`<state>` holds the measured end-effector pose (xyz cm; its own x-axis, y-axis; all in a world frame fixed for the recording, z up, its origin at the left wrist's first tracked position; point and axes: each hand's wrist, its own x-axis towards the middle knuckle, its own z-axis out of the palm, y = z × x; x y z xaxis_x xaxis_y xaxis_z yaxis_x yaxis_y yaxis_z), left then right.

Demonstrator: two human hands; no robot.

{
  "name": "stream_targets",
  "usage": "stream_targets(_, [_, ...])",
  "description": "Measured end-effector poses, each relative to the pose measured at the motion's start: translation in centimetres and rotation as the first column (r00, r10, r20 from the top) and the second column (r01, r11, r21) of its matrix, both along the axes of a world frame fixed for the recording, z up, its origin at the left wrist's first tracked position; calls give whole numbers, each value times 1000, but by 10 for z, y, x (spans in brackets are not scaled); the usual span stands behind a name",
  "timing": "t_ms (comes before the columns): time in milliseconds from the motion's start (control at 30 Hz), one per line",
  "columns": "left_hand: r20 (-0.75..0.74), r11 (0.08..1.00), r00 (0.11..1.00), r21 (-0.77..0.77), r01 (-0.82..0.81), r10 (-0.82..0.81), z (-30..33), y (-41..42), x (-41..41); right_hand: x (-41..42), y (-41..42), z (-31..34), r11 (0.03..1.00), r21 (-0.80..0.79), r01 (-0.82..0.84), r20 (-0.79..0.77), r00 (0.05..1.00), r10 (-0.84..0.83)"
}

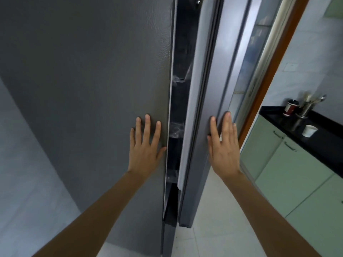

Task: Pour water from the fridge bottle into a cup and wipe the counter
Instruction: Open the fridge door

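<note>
A tall grey two-door fridge fills the view. My left hand (143,147) lies flat, fingers spread, on the left fridge door (83,71). My right hand (223,145) lies flat on the right fridge door (206,80), which stands slightly ajar. Through the narrow dark gap (179,108) between the doors I see door shelves, but no bottle can be made out. A white cup (309,130) stands on the black counter (323,141) at the right. Both hands hold nothing.
On the counter's far end stand a red-and-white paper cup with a dark lid (290,107) and a metal utensil holder (306,106). Pale green cabinets (297,173) sit under the counter. A brown door frame (274,58) rises right of the fridge. White floor tiles (213,229) lie below.
</note>
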<state>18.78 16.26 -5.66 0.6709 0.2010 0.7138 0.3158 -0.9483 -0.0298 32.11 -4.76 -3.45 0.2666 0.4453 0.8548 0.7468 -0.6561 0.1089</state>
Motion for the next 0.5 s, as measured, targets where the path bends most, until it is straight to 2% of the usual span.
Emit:
stream_targets(167, [-3, 1000, 1000, 7, -15, 15, 3, 2, -2, 7, -37, 9, 998, -49, 29, -70, 997, -32])
stream_targets(333, [-16, 998, 999, -49, -31, 30, 2, -10, -1, 4, -59, 14, 962, -150, 229, -114, 962, -247])
stream_targets(433, [-21, 996, 1000, -90, -25, 23, -1, -18, -2, 7, -66, 10, 947, -138, 289, -146, 940, -308])
stream_targets(500, [-21, 997, 1000, -71, 0, -1, -4, -26, -3, 10, -73, 10, 949, -104, 297, -226, 922, -313])
